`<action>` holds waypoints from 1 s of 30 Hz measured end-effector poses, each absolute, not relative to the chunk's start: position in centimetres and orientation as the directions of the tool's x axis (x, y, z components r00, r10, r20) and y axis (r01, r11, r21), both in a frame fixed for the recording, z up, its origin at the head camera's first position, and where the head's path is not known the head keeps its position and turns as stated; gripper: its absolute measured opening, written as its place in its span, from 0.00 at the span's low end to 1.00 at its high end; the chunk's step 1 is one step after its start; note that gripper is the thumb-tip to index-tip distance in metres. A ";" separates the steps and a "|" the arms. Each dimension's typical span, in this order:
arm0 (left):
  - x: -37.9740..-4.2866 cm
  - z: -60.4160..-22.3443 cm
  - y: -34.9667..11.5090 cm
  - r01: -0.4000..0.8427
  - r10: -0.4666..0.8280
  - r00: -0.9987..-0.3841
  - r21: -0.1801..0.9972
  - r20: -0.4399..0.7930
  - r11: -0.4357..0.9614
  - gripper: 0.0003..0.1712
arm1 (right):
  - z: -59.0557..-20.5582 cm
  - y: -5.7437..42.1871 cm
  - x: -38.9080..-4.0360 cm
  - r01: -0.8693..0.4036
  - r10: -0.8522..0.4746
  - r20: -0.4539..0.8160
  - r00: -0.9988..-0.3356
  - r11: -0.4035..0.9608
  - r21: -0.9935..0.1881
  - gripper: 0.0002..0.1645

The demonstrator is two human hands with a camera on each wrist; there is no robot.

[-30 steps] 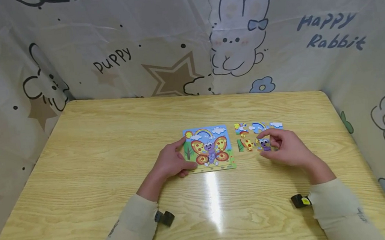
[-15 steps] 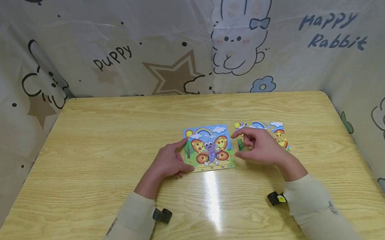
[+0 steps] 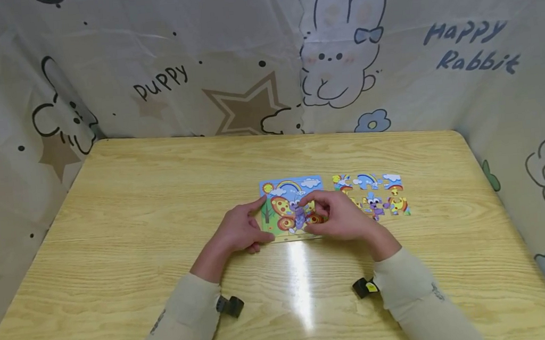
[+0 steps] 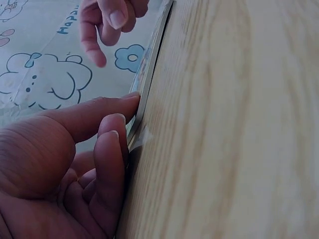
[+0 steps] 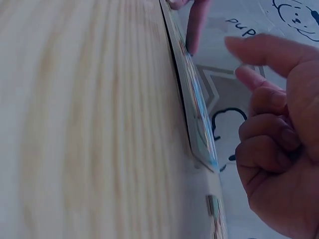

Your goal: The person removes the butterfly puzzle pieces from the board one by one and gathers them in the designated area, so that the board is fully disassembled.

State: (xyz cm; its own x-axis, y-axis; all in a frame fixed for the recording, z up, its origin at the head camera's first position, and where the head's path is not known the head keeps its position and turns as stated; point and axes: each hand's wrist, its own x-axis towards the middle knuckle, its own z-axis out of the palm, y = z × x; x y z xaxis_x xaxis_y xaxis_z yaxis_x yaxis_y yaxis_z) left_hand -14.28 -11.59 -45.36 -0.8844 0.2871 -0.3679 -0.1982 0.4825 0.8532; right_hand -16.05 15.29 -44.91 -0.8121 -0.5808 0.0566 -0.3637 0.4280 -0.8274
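A puzzle board (image 3: pixel 290 184) printed with a butterfly, a sun and a rainbow lies flat on the table. My left hand (image 3: pixel 240 228) grips it along its left side, with the thumb at the near edge and the index finger near the upper left. In the left wrist view the board's thin edge (image 4: pixel 155 59) meets those fingertips. Over the board's right half hovers my right hand (image 3: pixel 340 215), its thumb and index finger held apart and the other fingers curled. The right wrist view shows nothing between them. Loose puzzle pieces (image 3: pixel 368 180) lie right of the board, partly hidden by this hand.
The wooden table (image 3: pixel 159 189) extends to a printed cloth (image 3: pixel 224 45) hanging along the back and sides. A bright light reflection falls on the tabletop in front of the board. Each sleeve carries a small black wrist camera (image 3: pixel 230 305).
My right hand has moved left from above the loose pieces to above the board, uncovering several pieces. My left hand has stayed at the board's left side.
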 end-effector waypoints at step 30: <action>-14.6 -45.4 -11.7 -0.209 0.297 -0.866 0.831 -0.402 0.516 0.58 | -45.7 11.1 -17.0 -0.305 -0.620 -0.132 -0.773 0.546 -0.781 0.19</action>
State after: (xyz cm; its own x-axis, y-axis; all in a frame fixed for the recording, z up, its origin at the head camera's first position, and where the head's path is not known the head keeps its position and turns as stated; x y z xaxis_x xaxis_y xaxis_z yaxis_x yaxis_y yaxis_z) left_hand -14.65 -11.75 -45.36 -0.8662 0.2968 -0.4021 -0.2089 0.5158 0.8308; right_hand -17.02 11.05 -45.69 -0.7733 -0.6201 -0.1321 -0.3045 0.5460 -0.7805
